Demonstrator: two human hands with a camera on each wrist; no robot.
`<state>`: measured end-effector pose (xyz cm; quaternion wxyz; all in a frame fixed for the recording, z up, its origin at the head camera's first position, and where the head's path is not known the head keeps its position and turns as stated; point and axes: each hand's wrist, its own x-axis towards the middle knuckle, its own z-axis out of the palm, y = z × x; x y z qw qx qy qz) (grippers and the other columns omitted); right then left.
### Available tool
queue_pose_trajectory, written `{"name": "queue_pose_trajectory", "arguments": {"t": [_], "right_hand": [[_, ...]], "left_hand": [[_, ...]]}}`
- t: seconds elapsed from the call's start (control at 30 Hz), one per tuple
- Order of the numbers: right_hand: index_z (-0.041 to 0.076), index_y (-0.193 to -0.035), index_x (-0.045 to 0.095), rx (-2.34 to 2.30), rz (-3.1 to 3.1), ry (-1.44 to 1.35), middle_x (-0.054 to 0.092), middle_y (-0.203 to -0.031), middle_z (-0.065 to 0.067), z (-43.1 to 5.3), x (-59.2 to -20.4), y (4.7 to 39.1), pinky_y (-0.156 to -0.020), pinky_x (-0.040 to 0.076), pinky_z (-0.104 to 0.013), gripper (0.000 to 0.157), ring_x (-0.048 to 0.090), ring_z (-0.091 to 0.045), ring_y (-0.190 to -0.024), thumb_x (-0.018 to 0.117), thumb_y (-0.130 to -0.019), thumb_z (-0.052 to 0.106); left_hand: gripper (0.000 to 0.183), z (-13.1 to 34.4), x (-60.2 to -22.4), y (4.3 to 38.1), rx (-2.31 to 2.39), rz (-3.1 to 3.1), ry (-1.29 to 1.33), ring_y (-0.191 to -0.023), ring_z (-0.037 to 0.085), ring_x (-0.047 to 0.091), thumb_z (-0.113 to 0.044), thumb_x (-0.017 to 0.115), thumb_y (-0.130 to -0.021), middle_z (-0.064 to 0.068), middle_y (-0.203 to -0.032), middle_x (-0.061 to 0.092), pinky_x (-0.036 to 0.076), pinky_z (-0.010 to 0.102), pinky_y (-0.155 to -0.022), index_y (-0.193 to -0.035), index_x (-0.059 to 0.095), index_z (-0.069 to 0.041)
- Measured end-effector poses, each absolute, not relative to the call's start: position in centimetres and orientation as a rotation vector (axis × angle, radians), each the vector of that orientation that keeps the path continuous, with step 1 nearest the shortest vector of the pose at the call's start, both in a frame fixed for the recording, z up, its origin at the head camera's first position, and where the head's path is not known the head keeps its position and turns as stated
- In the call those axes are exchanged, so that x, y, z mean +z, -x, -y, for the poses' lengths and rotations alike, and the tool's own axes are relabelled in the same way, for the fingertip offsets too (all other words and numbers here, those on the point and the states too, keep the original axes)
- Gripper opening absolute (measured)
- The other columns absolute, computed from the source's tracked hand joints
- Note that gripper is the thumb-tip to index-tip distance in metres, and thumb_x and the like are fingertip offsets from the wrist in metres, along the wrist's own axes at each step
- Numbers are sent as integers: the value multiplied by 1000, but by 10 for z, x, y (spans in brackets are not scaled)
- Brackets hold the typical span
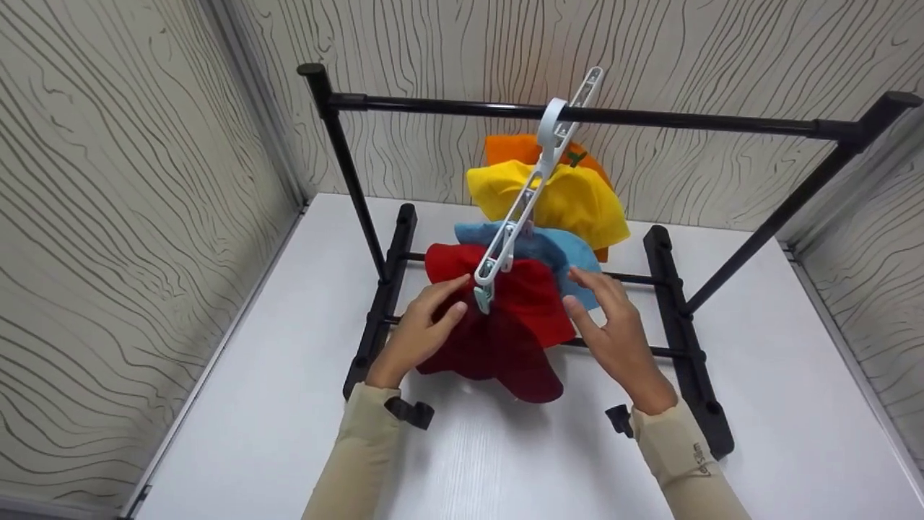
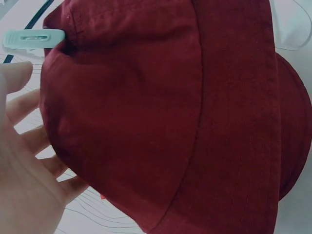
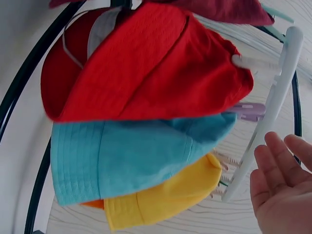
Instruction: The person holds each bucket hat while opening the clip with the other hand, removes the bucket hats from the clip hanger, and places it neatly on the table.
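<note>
A dark red hat (image 1: 476, 354) hangs from a pale green clip (image 1: 483, 298) at the near end of a white clip hanger (image 1: 546, 157). Behind it on the same hanger hang a red hat (image 1: 538, 300), a light blue hat (image 1: 580, 253), a yellow hat (image 1: 588, 198) and an orange hat (image 1: 509, 148). My left hand (image 1: 419, 328) is beside the dark red hat, thumb and fingers apart; the left wrist view has its fingertips at the crown's edge, partly hidden. To the right of the hats my right hand (image 1: 613, 328) holds nothing, its fingers spread.
The hanger hooks over the top bar (image 1: 686, 120) of a black rack. Rack feet (image 1: 668, 289) stand on a white table (image 1: 289, 361) to both sides. Wood-patterned panels (image 1: 404, 43) enclose the back and sides.
</note>
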<state>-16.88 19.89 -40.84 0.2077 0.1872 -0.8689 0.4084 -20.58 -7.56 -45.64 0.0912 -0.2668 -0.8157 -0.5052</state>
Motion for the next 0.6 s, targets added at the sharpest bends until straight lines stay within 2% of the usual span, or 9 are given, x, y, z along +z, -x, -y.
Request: {"name": "queue_pose_trajectory", "arguments": {"t": [0.23, 0.4, 0.6], "right_hand": [[16, -132, 47, 1262, 2498, -520, 50, -127, 5, -177, -410, 172, -91, 44, -37, 45, 42, -10, -117, 55, -90, 31], [17, -131, 48, 1292, 2491, -578, 50, -127, 5, -162, -409, 177, -92, 44, -36, 45, 42, -10, -117, 54, -90, 32], [16, -130, 50, 1286, 2454, -656, 52, -125, 6, -149, -412, 182, -94, 43, -37, 45, 43, -9, -115, 58, -88, 31]], "left_hand": [[42, 71, -461, 205, -1484, 2434, 796, -121, 14, 42, -32, 48, -93, -1, -131, 48, 34, 36, -101, -133, 45, -22], [43, 66, -463, 206, -1468, 2441, 796, -121, 12, 41, -36, 49, -92, -3, -131, 48, 35, 35, -101, -133, 45, -25], [40, 60, -463, 207, -1456, 2404, 808, -120, 13, 42, -33, 51, -92, -2, -127, 51, 35, 35, -101, -129, 50, -21]]}}
